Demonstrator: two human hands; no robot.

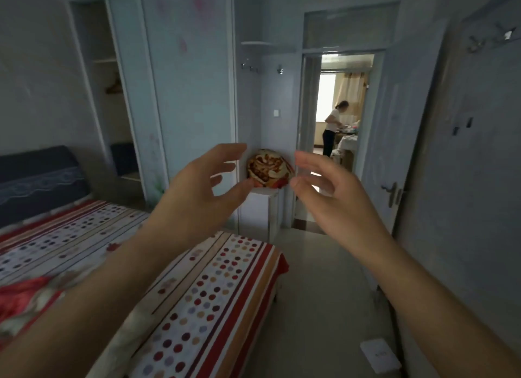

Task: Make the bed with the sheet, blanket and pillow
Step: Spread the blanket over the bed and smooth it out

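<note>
1. The bed [197, 307] fills the lower left of the room, its dark headboard [39, 177] against the far wall. A sheet [214, 287] with red stripes and coloured dots already lies flat over the mattress and hangs down over the foot edge and the near side edge. That step looks done to me.

2. A red flowered cloth [25, 298] lies bunched along the left edge of the bed. It may be the blanket, though I cannot tell for sure. It is not spread, so that step is left.

3. Past the foot corner of the bed, a small white cabinet [263, 211] stands against the wall beside the open doorway [338, 141]. On its top sits a rounded bundle in an orange and brown print [267, 167], likely the pillow or rolled bedding. No pillow lies at the headboard end, so that step is also left.

4. The person's left hand [203, 186] and right hand [332, 191] are both raised toward that bundle, one on each side of it in the view, well short of it by my guess.

5. Each grip is released: fingers spread and curved, thumbs apart, nothing held. I judge they are shaping to take the bundle from both sides.
</note>
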